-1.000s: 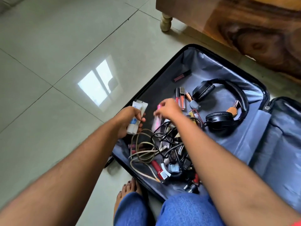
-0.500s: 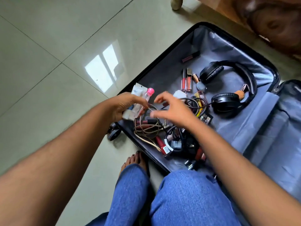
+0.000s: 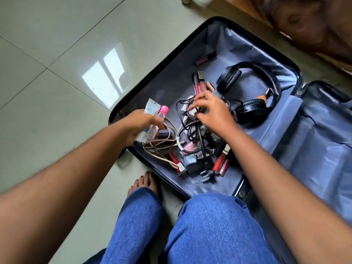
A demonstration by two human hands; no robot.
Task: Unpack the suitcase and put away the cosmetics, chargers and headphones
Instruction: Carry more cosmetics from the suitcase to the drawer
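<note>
Head view: left hand [image 3: 140,126] gripping white tube [image 3: 150,108] plus pink-capped bottle [image 3: 162,113], right hand [image 3: 211,113] fingers curled, picking into tangled cables [image 3: 190,128] mid-suitcase [image 3: 247,44]; light, floppy, snag-prone, best lifted by plug ends.

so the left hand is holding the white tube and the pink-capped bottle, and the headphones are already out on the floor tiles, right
Not quite. The head view shows the headphones lying inside the open suitcase, on its grey lining, not on the floor tiles. The rest stands: the left hand holds the white tube and the pink-capped bottle.
</note>
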